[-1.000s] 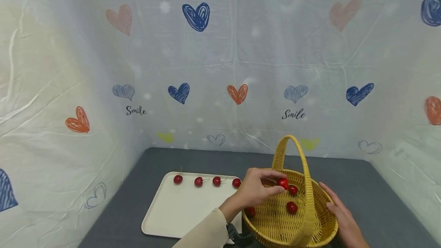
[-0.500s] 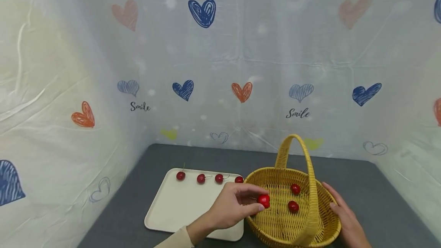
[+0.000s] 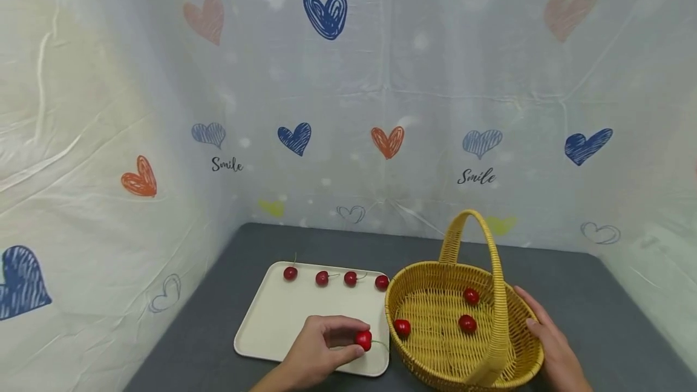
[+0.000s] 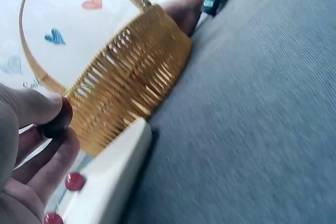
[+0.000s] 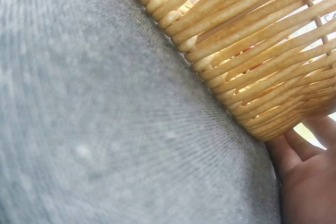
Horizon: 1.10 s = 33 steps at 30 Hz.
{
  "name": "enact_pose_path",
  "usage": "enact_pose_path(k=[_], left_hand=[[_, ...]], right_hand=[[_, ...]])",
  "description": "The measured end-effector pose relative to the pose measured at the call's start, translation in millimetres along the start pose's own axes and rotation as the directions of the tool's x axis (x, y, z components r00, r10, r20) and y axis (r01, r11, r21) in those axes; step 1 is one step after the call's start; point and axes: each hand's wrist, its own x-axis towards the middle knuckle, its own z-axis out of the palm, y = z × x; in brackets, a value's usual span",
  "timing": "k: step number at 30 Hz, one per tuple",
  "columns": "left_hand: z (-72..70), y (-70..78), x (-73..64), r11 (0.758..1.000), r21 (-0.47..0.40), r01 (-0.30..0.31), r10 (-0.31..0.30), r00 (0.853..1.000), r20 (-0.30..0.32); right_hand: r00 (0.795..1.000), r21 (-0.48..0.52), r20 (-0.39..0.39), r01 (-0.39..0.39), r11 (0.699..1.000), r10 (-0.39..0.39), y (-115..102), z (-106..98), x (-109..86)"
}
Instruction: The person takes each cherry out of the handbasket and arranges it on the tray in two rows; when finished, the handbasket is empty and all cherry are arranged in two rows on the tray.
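Note:
In the head view my left hand (image 3: pixel 321 346) pinches a red cherry (image 3: pixel 363 340) between thumb and fingertips, its thin green stem pointing right. It is over the front right part of a cream tray (image 3: pixel 305 313); the left wrist view shows this cherry (image 4: pixel 59 120) dark against the light. Along the tray's back edge lie several cherries (image 3: pixel 322 278). Right of the tray stands a yellow wicker basket (image 3: pixel 435 352) with a tall handle, three cherries (image 3: pixel 467 323) inside. My right hand (image 3: pixel 555 343) holds the basket's right side, thumb at the rim, fingers against the outside wall.
A dark grey cloth (image 3: pixel 604 325) covers the table. White curtains (image 3: pixel 337 89) printed with hearts and "Smile" hang behind and at both sides. The basket's handle (image 3: pixel 498 295) arches high over its opening.
My left hand has brought the cherry from over the basket leftward and toward me, above the tray. The right hand stays at the basket; the head view has shifted slightly.

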Motion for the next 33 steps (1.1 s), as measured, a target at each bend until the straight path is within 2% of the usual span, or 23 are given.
enact_pose_path(k=[2,7,10,13,17,23,26,29,33], left_hand=[[-2.2,-5.6,-2.2,1.000,0.030,-0.001,0.002,1.000,-0.023],[-4.0,-19.7,0.5,0.985,0.167,-0.044,0.058,0.995,-0.077],[-2.8,-27.2,5.4,0.963,0.260,-0.075,0.101,0.991,-0.091],[-0.8,-32.3,9.1,0.933,0.348,-0.093,0.130,0.988,-0.084],[1.1,-33.8,12.7,0.899,0.427,-0.091,0.125,0.991,-0.052],[3.1,-28.9,16.1,0.856,0.511,-0.074,0.093,0.996,-0.013],[3.9,-27.3,15.9,0.845,0.530,-0.069,0.085,0.996,-0.005],[3.6,-26.7,15.5,0.849,0.524,-0.061,0.077,0.997,-0.009],[2.3,-26.2,15.0,0.854,0.513,-0.089,0.112,0.994,-0.014]], right_hand=[[1.000,0.012,0.002,-0.013,1.000,0.013,0,0,0.3],[1.000,0.031,0.008,0.000,1.000,0.000,2,-1,0.2],[1.000,0.027,0.011,0.020,0.999,-0.020,2,-1,0.1],[1.000,0.013,0.008,-0.003,1.000,0.003,1,-1,0.4],[1.000,-0.011,-0.003,-0.027,1.000,0.027,0,1,0.3],[1.000,-0.020,-0.012,0.005,1.000,-0.005,0,1,-0.8],[1.000,-0.008,-0.005,0.013,1.000,-0.013,1,1,-0.1],[1.000,0.009,-0.003,0.024,1.000,-0.024,2,1,0.3],[0.999,0.010,-0.004,0.046,0.999,-0.046,4,1,-0.4]])
